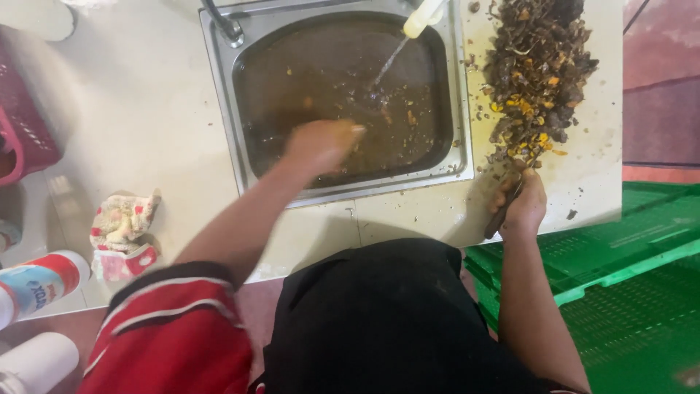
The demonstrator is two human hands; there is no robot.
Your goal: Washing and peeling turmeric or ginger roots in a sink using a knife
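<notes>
My left hand is blurred and reaches into the steel sink, just over the murky brown water with orange bits floating in it. Whether it holds anything is unclear. A white tap spout pours a thin stream into the basin. On the white counter to the right of the sink lies a long pile of dark scraps mixed with yellow pieces. My right hand rests at the near end of that pile, closed around a dark, slim tool whose tip I cannot make out.
A pink basket stands at the left edge. A crumpled patterned cloth lies on the counter near a red, white and blue container and a white cylinder. Green plastic crates sit low on the right.
</notes>
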